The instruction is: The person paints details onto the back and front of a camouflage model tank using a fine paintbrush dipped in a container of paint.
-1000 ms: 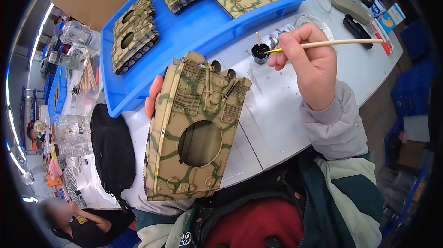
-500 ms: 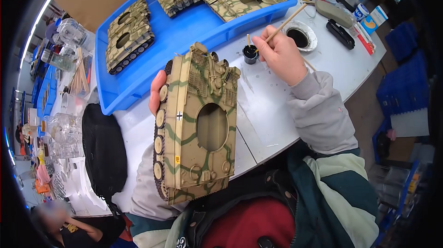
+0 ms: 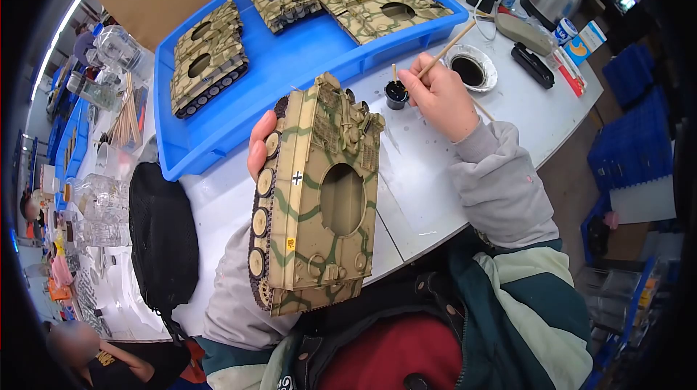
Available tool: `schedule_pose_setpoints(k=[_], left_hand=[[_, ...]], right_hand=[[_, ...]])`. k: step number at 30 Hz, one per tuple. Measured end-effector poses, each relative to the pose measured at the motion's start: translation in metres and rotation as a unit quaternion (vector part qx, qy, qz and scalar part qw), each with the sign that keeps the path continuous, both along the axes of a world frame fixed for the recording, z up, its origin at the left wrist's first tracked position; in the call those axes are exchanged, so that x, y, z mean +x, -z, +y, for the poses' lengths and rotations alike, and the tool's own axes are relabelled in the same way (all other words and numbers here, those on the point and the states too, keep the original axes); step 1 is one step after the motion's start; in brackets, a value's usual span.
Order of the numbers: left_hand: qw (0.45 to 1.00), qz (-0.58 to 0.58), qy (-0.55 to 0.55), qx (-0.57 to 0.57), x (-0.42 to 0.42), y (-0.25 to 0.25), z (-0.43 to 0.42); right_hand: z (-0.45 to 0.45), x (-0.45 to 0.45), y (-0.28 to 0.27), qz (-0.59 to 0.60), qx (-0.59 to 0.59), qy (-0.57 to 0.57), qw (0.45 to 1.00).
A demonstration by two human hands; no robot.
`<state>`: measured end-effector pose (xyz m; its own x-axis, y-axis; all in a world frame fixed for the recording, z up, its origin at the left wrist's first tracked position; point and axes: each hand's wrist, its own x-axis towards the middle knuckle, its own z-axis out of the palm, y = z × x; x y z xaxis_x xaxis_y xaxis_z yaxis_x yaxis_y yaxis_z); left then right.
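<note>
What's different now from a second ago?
The left hand has rolled the held tank hull, bringing its wheeled side into view. The right hand has swung the paintbrush from nearly level to a steep slant, still at the black pot. Nothing was taken or let go. The other hulls stayed in the blue tray.

At upper centre, a tray (image 3: 287, 63) is resting on the table (image 3: 428, 194), tank hulls (image 3: 190, 85) lying in its left end and upper right part. Below it, at centre, the left hand (image 3: 262, 142) is holding another tank hull (image 3: 305, 210), a pouch (image 3: 165, 237) lying to its left. A pot (image 3: 396, 98) is standing below the tray's right part, the right hand (image 3: 440, 100) and its brush (image 3: 456, 42) just beside it; a dish (image 3: 489, 79) is lying further right.
</note>
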<state>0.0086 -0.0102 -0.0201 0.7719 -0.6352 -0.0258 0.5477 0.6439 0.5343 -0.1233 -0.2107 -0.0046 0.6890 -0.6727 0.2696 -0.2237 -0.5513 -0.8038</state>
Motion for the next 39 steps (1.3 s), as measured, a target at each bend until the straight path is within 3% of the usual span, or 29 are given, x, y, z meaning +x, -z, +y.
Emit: schedule_pose_setpoints(k=[1,2,4,7,13,16,19,21,27,28,35,39], left_hand=[[0.985,-0.043,0.082,-0.143,0.006,0.011,0.004],[0.985,-0.043,0.082,-0.142,0.003,0.007,0.003],[0.999,-0.008,-0.03,0.04,-0.006,-0.009,-0.003],[0.99,0.071,-0.039,0.116,-0.01,-0.029,-0.008],[0.983,0.078,-0.04,0.162,-0.008,-0.032,-0.01],[0.978,0.082,-0.072,0.175,-0.016,-0.042,-0.012],[0.976,0.096,-0.057,0.189,-0.019,-0.051,-0.012],[0.986,0.031,-0.047,0.157,-0.021,-0.044,-0.009],[0.962,0.157,-0.062,0.215,-0.026,-0.064,-0.013],[0.992,-0.031,0.108,-0.065,-0.006,-0.001,0.013],[0.966,-0.053,0.145,-0.21,-0.007,0.001,0.008],[0.959,-0.024,0.174,-0.221,-0.003,-0.001,0.01]], right_hand=[[0.0,0.0,0.0,0.0,0.0,0.0,1.0],[0.0,0.0,0.0,0.003,0.0,0.0,1.0],[0.0,-0.001,-0.001,0.006,0.001,0.0,1.0],[0.001,0.0,-0.001,0.007,-0.005,-0.002,1.0],[0.012,-0.006,-0.015,-0.121,0.032,0.005,0.992],[0.032,-0.01,-0.024,-0.296,0.169,-0.112,0.934],[0.044,-0.011,-0.025,-0.354,0.166,-0.177,0.903],[0.045,-0.015,-0.026,-0.348,0.165,-0.213,0.898],[0.047,-0.02,-0.027,-0.304,0.111,-0.272,0.906],[0.047,-0.02,-0.027,-0.305,0.113,-0.271,0.906],[0.054,-0.016,-0.022,-0.327,0.07,-0.251,0.908],[0.055,-0.013,-0.02,-0.365,0.064,-0.231,0.9]])
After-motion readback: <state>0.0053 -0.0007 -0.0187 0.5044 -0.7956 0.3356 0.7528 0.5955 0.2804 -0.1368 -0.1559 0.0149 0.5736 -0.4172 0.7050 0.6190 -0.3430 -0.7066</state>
